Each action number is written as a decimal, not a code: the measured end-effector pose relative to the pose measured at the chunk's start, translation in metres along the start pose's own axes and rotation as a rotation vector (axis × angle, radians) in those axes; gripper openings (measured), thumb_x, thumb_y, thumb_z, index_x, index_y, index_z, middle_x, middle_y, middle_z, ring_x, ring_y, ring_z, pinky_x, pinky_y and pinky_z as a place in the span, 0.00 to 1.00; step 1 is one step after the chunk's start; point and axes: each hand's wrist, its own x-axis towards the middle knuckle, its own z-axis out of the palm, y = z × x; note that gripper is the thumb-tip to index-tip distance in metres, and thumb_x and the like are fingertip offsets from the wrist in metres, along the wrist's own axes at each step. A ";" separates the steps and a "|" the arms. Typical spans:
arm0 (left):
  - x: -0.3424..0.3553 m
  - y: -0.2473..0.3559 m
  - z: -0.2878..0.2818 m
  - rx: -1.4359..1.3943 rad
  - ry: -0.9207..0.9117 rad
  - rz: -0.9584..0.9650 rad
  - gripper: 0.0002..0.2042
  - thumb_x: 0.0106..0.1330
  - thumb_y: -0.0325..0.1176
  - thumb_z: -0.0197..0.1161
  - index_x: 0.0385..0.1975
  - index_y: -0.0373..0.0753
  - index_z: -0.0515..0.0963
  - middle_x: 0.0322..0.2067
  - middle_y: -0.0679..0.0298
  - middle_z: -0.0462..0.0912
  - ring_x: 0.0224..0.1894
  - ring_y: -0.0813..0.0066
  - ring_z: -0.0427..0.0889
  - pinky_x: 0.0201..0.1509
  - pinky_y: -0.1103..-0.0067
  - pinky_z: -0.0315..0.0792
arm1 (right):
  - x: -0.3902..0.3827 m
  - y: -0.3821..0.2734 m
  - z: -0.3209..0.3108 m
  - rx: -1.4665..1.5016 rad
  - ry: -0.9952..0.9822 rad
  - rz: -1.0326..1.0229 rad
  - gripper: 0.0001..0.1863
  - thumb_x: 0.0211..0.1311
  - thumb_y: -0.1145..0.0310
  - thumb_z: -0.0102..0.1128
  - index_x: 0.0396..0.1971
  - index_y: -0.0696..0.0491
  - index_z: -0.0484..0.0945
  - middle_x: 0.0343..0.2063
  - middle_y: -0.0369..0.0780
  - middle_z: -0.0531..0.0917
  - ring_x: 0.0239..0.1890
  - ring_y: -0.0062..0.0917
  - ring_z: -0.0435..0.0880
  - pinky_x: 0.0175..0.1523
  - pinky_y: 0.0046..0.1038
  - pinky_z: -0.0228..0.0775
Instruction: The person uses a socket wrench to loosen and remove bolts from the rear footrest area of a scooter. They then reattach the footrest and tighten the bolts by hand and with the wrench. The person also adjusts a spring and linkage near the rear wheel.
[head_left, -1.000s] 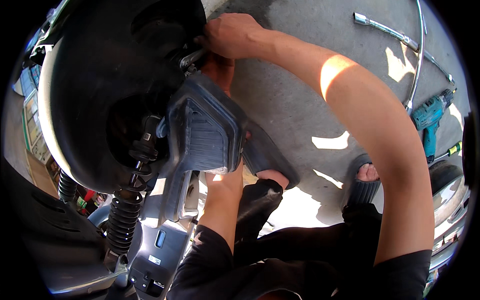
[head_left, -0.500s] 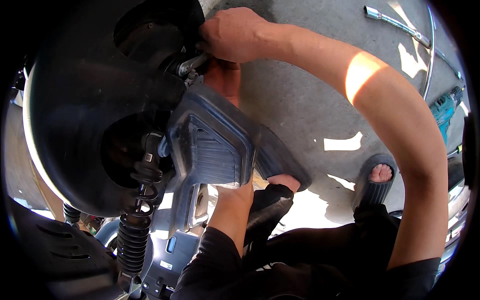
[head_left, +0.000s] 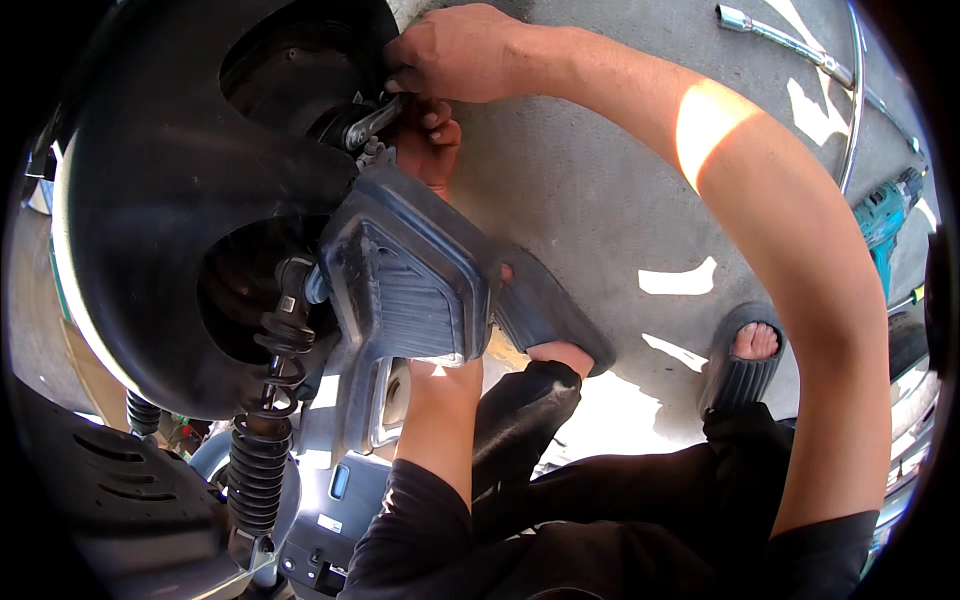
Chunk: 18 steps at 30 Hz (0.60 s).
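My right hand (head_left: 445, 52) is closed at the upper edge of a black moulded housing (head_left: 140, 200), its fingertips at the end of a silver metal lever or wrench (head_left: 372, 128); what they grip is hidden. Just below, my left hand (head_left: 428, 145) has curled fingers beside that metal piece, partly hidden by it and my right hand; I cannot make out what they hold. My left forearm passes beneath a grey-black ribbed plastic part (head_left: 410, 280). A black spring shock absorber (head_left: 255, 470) stands at the lower left of the housing.
Concrete floor (head_left: 570, 180) lies to the right, with a cross-shaped wheel wrench (head_left: 785, 48), a teal power drill (head_left: 885, 215) and a screwdriver at the rim. My feet in sandals (head_left: 740, 370) are below. A black slotted panel (head_left: 120, 480) is at the lower left.
The view has shifted a little. My right hand stays at the same metal piece, slightly raised from half a second ago, and more of my left hand's curled fingers now shows beneath it.
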 end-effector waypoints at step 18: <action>-0.003 -0.007 0.000 -0.014 0.073 0.115 0.18 0.69 0.36 0.47 0.13 0.45 0.67 0.08 0.67 0.69 0.05 0.82 0.62 0.07 0.88 0.50 | -0.030 0.007 0.064 0.978 0.090 0.293 0.18 0.64 0.63 0.54 0.48 0.59 0.78 0.44 0.52 0.82 0.51 0.45 0.80 0.56 0.40 0.70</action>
